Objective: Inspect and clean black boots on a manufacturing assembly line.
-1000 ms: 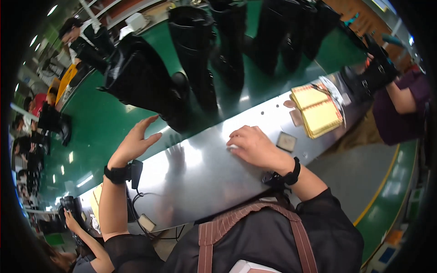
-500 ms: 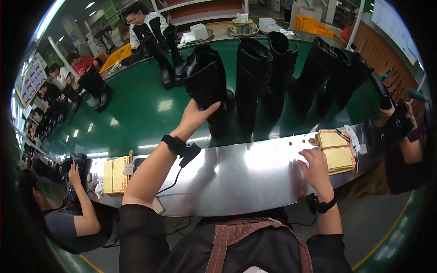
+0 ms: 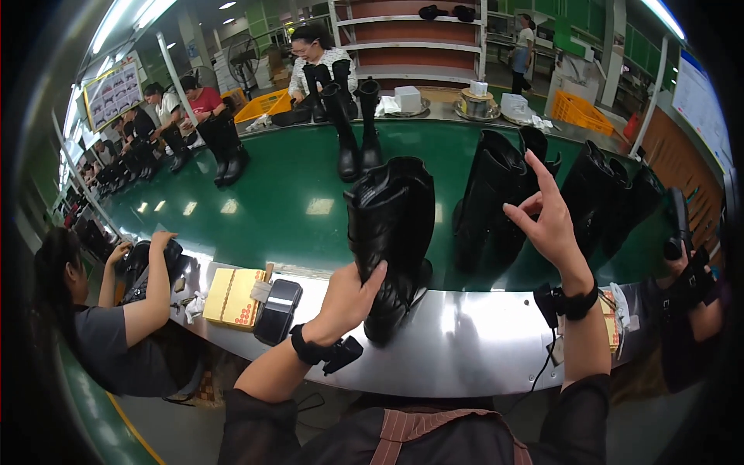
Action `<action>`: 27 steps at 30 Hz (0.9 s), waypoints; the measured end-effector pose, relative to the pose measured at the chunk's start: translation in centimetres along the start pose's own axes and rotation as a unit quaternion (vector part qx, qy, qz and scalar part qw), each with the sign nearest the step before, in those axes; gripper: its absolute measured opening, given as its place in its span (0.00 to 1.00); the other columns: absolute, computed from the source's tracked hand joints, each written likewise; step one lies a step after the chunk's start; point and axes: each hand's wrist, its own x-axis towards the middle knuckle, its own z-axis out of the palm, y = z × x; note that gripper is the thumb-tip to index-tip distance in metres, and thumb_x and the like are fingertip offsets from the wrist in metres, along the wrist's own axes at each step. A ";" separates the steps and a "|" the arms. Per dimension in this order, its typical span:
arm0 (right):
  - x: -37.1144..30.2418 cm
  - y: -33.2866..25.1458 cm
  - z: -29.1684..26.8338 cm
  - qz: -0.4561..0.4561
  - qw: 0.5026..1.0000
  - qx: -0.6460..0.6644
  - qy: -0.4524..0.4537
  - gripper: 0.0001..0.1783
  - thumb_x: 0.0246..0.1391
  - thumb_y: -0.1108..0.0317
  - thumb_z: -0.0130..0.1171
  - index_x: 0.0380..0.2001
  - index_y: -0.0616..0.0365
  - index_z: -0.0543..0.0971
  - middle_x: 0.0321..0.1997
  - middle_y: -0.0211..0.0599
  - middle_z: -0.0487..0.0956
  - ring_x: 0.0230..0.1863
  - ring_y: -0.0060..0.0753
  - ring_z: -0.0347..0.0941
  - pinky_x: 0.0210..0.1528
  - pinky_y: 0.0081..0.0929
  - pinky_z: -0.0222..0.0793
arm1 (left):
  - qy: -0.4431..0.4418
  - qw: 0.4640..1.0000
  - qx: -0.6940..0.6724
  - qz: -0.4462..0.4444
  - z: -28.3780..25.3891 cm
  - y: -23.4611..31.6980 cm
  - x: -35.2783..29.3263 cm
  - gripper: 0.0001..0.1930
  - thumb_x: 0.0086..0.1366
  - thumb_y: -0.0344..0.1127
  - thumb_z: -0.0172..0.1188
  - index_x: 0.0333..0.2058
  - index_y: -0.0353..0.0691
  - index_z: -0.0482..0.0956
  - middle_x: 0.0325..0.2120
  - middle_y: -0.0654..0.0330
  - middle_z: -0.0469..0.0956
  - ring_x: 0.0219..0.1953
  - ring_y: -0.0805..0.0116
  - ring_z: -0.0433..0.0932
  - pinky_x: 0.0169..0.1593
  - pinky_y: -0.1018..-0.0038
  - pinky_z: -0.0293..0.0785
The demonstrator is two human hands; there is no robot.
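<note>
A tall black boot (image 3: 395,225) stands upright at the near edge of the green surface, over the metal ledge. My left hand (image 3: 349,298) is closed round its lower shaft from the left, thumb across the front. My right hand (image 3: 549,221) is raised in front of other tall black boots (image 3: 490,198), with the index finger stretched up and the thumb apart. Nothing is in it. Whether it touches the boot behind it cannot be told. Dark bands with small black devices sit on both my wrists.
On the metal ledge (image 3: 480,349) lie a yellow card stack (image 3: 230,298) and a black phone (image 3: 277,311). A pair of black boots (image 3: 353,147) stands farther back on the green table (image 3: 287,170). Co-workers handle boots at both sides; another person is across the table.
The boot in my left hand has come nearer, onto the ledge's side. My right hand has risen from beside the yellow stack on the right to the standing boots. The view has tilted up.
</note>
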 end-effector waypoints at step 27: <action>-10.4 -6.7 -9.6 -0.029 0.987 -0.051 0.151 0.11 0.49 0.81 0.67 0.31 0.61 0.73 0.30 0.26 0.67 0.31 0.15 0.64 0.34 0.15 0.60 | 0.041 0.998 -0.054 0.014 1.1 -0.8 -5.5 0.17 0.71 0.42 0.57 0.36 0.30 0.79 0.23 0.52 0.79 0.26 0.66 0.75 0.34 0.68 0.72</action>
